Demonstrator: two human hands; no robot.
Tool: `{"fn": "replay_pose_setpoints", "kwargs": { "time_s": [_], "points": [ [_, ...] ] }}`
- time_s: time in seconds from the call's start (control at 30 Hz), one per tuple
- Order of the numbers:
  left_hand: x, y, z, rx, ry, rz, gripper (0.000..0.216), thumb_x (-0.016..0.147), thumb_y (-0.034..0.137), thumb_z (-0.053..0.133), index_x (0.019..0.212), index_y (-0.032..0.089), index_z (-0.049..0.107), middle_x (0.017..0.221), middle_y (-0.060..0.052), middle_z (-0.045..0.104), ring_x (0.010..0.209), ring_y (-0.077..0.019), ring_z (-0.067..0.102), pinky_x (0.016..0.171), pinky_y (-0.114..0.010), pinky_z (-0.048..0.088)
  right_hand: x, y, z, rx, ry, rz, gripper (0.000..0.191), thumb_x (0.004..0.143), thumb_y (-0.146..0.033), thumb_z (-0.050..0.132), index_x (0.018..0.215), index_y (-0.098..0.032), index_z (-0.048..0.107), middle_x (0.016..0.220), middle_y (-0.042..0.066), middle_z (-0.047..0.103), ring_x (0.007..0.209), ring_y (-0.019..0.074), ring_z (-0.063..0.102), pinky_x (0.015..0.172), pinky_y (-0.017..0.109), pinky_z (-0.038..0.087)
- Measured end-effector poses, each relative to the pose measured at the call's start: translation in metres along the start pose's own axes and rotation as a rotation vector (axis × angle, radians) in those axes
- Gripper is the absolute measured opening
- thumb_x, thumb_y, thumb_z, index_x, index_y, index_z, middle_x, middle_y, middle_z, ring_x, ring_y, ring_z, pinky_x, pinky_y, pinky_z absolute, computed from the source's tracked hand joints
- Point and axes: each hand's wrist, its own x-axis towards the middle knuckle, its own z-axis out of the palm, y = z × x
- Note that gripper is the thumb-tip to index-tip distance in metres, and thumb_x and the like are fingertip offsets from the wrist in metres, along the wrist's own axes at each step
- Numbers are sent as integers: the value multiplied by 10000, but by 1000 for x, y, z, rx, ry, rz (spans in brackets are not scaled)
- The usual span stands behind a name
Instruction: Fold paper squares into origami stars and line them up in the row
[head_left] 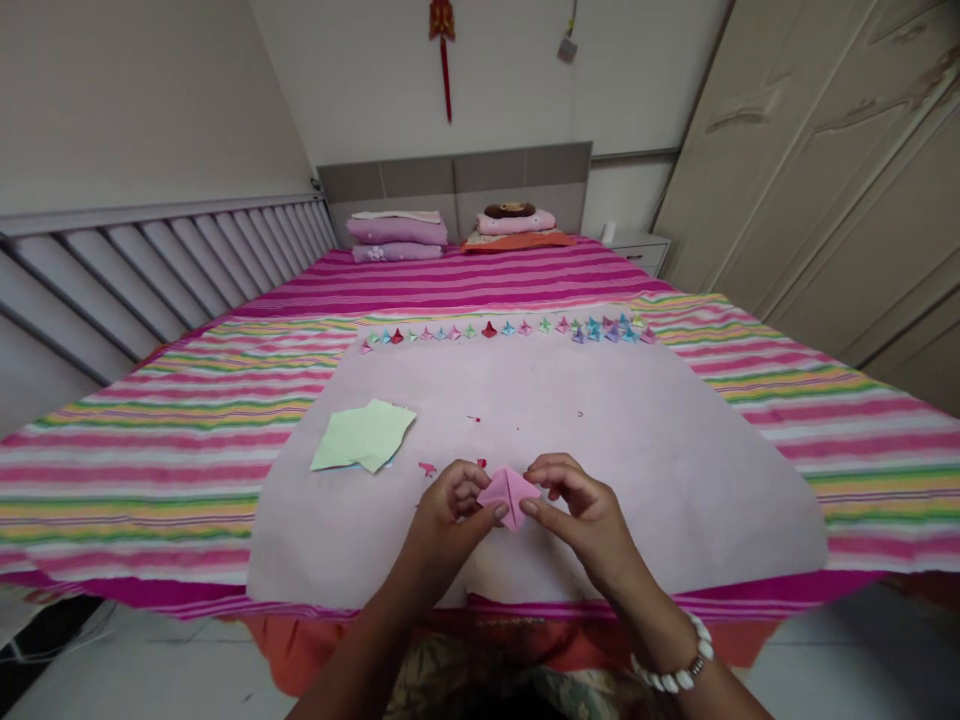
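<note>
A small folded pink paper piece (510,494) is pinched between both my hands just above a large pale sheet (600,450) spread on the bed. My left hand (450,505) grips its left side with thumb and fingers. My right hand (577,500), with a white bead bracelet at the wrist, holds its right side. A stack of pale green paper squares (364,436) lies to the left of my hands. A row of several small folded paper shapes (510,329) in mixed colours lines the sheet's far edge.
The bed has a striped pink, green and yellow cover (150,440). Folded bedding (397,236) and a pillow stack (517,226) sit at the headboard. A slatted rail (150,270) runs along the left, wardrobe doors (840,170) on the right. Tiny paper scraps (427,468) lie near my hands.
</note>
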Motion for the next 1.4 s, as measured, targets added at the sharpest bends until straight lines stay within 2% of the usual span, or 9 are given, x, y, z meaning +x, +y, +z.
{"fn": "replay_pose_setpoints", "kwargs": {
  "time_s": [0.17, 0.37, 0.47, 0.7, 0.87, 1.07, 1.2, 1.4],
  "points": [
    [-1, 1, 2, -82, -31, -28, 216, 737, 232, 711, 811, 177, 515, 705, 23, 637, 675, -114, 620, 658, -236, 473, -1, -2, 1, 41, -33, -1, 158, 718, -244, 743, 872, -239, 711, 874, 35, 606, 748, 173, 523, 685, 303, 417],
    [0, 3, 2, -156, -44, -86, 228, 704, 254, 739, 788, 170, 544, 691, 27, 654, 639, -106, 626, 634, -229, 482, -2, -6, 1, 105, -91, 157, 155, 678, -279, 771, 802, -214, 706, 668, -13, 577, 622, 143, 485, 605, 276, 397],
    [0, 4, 1, -142, -45, -102, 224, 694, 273, 742, 776, 165, 563, 669, 25, 651, 601, -104, 612, 599, -227, 474, -2, -8, 2, 182, -108, 227, 143, 673, -302, 773, 743, -202, 698, 632, -17, 587, 585, 131, 478, 565, 261, 382],
    [-3, 7, 2, -79, -117, -84, 191, 752, 297, 682, 867, 153, 632, 725, -14, 677, 643, -124, 620, 607, -238, 483, -3, -8, 7, 221, -36, 314, 170, 653, -323, 783, 700, -181, 703, 518, -35, 554, 469, 98, 455, 469, 230, 349],
    [-4, 6, 1, -74, -95, -108, 193, 769, 285, 664, 914, 158, 668, 677, -15, 695, 598, -131, 642, 584, -243, 493, -5, -2, 7, 236, -54, 296, 158, 691, -317, 759, 774, -184, 743, 522, -16, 589, 447, 102, 478, 450, 233, 363],
    [-4, 10, 2, -62, -28, -138, 151, 721, 247, 682, 841, 159, 709, 563, 0, 665, 547, -147, 642, 542, -249, 485, -7, 0, 6, 271, -103, 285, 147, 697, -307, 759, 801, -204, 765, 552, -2, 626, 457, 107, 489, 461, 240, 380],
    [-5, 8, 0, -107, -62, -108, 131, 763, 217, 638, 851, 178, 727, 607, -5, 683, 575, -134, 632, 577, -247, 477, -9, -1, 4, 331, -163, 273, 106, 712, -285, 747, 794, -219, 760, 660, 13, 666, 502, 116, 521, 497, 252, 404],
    [-7, 0, -4, -185, -105, -111, 191, 797, 177, 572, 886, 173, 741, 642, -21, 695, 632, -140, 628, 649, -266, 471, -10, 3, 0, 332, -215, 231, 73, 754, -249, 690, 801, -220, 737, 693, 6, 633, 555, 131, 549, 538, 262, 409]
  ]
}}
